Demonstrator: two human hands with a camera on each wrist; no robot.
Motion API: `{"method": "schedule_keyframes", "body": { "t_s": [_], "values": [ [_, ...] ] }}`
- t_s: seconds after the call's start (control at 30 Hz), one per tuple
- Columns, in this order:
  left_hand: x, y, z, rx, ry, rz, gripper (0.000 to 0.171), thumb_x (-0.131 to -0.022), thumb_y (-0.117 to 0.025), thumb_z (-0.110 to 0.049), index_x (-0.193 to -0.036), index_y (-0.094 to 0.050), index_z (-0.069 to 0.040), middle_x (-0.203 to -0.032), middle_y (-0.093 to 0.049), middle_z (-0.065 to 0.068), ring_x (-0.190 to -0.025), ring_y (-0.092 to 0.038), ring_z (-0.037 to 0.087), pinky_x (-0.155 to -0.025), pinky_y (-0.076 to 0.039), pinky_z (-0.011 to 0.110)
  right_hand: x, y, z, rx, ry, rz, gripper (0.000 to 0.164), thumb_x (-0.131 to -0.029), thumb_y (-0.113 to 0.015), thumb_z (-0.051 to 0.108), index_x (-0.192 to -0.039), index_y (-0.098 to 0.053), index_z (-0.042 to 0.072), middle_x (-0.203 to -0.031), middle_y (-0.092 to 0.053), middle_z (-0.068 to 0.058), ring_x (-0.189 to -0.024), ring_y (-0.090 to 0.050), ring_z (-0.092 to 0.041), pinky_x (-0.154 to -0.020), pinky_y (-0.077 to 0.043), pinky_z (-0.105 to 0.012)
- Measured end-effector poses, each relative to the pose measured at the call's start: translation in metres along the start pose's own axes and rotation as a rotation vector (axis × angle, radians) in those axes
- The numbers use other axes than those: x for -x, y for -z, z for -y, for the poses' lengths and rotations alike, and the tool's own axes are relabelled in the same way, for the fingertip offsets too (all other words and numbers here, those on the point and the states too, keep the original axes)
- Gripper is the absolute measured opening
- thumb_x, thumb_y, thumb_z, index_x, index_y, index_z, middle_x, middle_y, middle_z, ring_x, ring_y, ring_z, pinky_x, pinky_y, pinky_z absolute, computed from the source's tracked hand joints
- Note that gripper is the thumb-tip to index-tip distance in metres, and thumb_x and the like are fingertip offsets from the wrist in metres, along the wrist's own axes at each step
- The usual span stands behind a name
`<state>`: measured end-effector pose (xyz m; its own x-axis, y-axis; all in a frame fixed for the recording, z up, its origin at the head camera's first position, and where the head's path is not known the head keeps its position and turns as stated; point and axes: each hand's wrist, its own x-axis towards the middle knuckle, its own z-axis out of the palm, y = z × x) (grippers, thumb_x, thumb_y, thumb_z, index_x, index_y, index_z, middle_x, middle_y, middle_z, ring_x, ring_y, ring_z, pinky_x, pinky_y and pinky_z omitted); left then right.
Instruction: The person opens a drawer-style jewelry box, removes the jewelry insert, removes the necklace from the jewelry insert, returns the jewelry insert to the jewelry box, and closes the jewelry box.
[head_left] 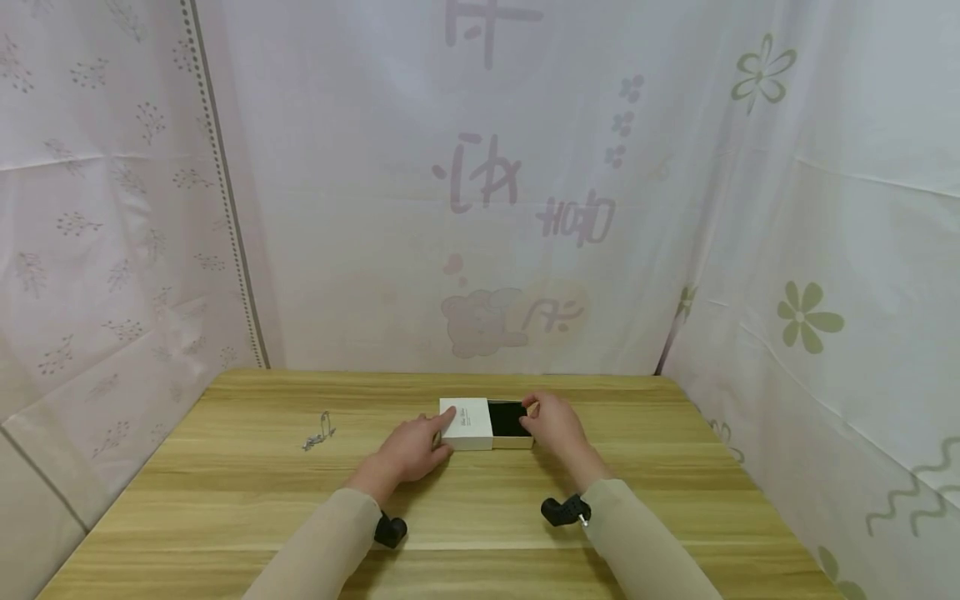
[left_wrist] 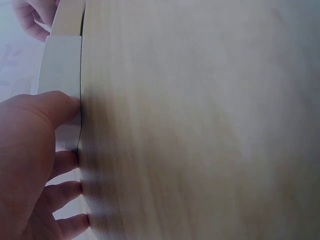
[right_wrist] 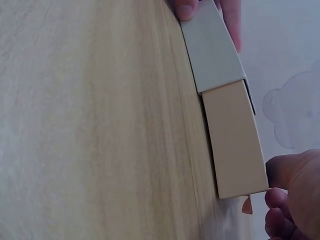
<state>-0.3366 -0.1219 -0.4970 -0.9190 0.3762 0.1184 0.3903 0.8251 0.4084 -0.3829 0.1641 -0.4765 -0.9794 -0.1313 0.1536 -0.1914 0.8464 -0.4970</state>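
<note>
A small white jewelry box (head_left: 467, 429) with printed lettering lies on the table, its tan drawer (right_wrist: 235, 145) pulled partly out to the right. Black lining (head_left: 507, 418) shows inside the drawer. My left hand (head_left: 414, 447) grips the left end of the white sleeve, thumb (left_wrist: 62, 107) against its near side and index finger on top. At the opposite end, my right hand (head_left: 557, 423) pinches the drawer's end wall. A small tan ribbon tab (right_wrist: 247, 205) sticks out from that end. Away to the left of the box lies a thin silver chain (head_left: 318, 433).
The wood-grain table (head_left: 465, 508) stretches around the box on all sides. Printed white curtains (head_left: 337, 208) hang behind the table and along both its sides. Each wrist carries a black camera mount, including the one on the right wrist (head_left: 564, 510).
</note>
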Motion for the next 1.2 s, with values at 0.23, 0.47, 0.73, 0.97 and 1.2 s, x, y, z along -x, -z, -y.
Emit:
{"method": "schedule_keyframes", "body": {
  "t_s": [0.23, 0.47, 0.73, 0.97, 1.2],
  "values": [
    [0.001, 0.000, 0.001, 0.001, -0.031, -0.013, 0.068, -0.108, -0.071, -0.024, -0.169, -0.044, -0.012, -0.156, -0.064, 0.020, -0.146, -0.055, 0.057, -0.120, -0.045, 0.071, -0.001, -0.005, -0.006, 0.048, 0.046, 0.025, 0.011, -0.102, -0.076, 0.017, -0.108, -0.084, 0.014, -0.091, -0.073, -0.002, -0.080, -0.064, -0.019, -0.073, -0.055, -0.039],
    [-0.005, -0.006, 0.008, 0.002, -0.033, -0.018, 0.069, -0.108, -0.071, -0.028, -0.170, -0.043, -0.015, -0.155, -0.065, 0.019, -0.146, -0.055, 0.056, -0.122, -0.046, 0.067, 0.000, -0.006, -0.006, 0.034, 0.043, 0.040, 0.012, -0.103, -0.075, 0.017, -0.111, -0.084, 0.014, -0.097, -0.076, -0.003, -0.085, -0.066, -0.019, -0.078, -0.058, -0.041],
    [-0.001, -0.001, 0.004, 0.049, -0.018, 0.005, 0.070, -0.108, -0.071, -0.025, -0.170, -0.042, -0.014, -0.157, -0.063, 0.022, -0.149, -0.051, 0.059, -0.124, -0.041, 0.071, 0.003, -0.003, -0.010, -0.025, 0.068, 0.043, 0.014, -0.106, -0.072, 0.018, -0.115, -0.084, 0.016, -0.112, -0.079, -0.008, -0.101, -0.072, -0.026, -0.090, -0.061, -0.050],
    [0.001, -0.002, 0.004, -0.012, -0.033, -0.019, 0.070, -0.108, -0.070, -0.029, -0.171, -0.042, -0.018, -0.154, -0.065, 0.022, -0.145, -0.056, 0.057, -0.118, -0.045, 0.074, 0.004, 0.000, -0.018, -0.134, 0.006, 0.012, 0.022, -0.109, -0.066, 0.022, -0.124, -0.082, 0.017, -0.121, -0.080, -0.008, -0.107, -0.073, -0.027, -0.095, -0.061, -0.051],
    [-0.001, -0.002, 0.003, 0.024, 0.002, 0.010, 0.069, -0.109, -0.070, -0.026, -0.170, -0.042, -0.014, -0.158, -0.062, 0.020, -0.150, -0.052, 0.056, -0.124, -0.042, 0.069, -0.001, 0.002, -0.028, -0.180, -0.021, -0.020, 0.024, -0.109, -0.064, 0.020, -0.125, -0.079, 0.011, -0.108, -0.078, -0.007, -0.097, -0.072, -0.024, -0.087, -0.061, -0.045]
  ]
}}
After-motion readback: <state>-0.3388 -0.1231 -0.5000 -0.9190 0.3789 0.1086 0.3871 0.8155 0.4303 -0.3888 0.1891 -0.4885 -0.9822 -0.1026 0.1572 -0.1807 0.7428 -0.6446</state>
